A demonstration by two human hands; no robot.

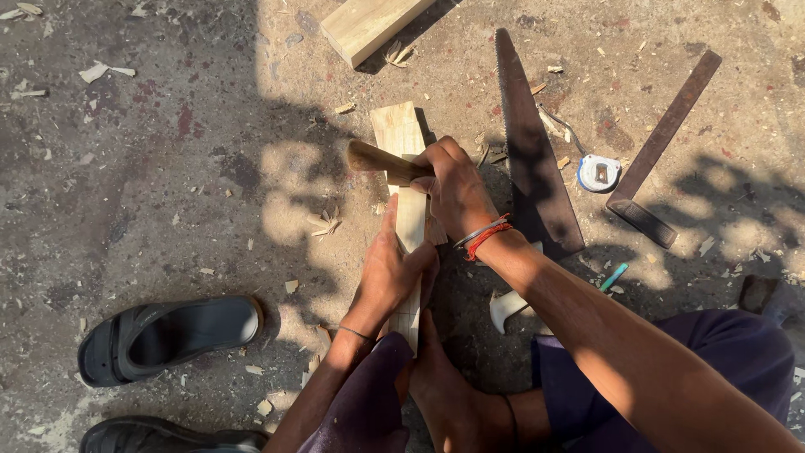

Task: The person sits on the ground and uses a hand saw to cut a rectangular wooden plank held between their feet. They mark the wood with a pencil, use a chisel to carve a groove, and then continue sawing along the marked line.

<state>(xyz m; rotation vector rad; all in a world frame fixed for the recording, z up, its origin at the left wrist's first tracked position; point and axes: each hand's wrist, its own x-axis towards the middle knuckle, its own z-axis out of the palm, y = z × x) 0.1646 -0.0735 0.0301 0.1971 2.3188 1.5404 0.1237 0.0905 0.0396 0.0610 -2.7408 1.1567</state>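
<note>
A narrow pale wooden piece [401,143] lies lengthwise on the ground, its near end under my bare foot [449,394]. My left hand [390,273] grips the piece at its middle, thumb along its left edge. My right hand [453,184] is closed around a wooden tool handle [377,158] that sticks out to the left across the piece. The tool's head is hidden under my fingers. A red and silver bangle sits on my right wrist.
A hand saw [527,143] lies right of the piece, its white handle [506,308] near my knee. A tape measure [599,173], a metal square [662,143], a wood block [369,25], dark sandals [168,335] and several wood chips lie around.
</note>
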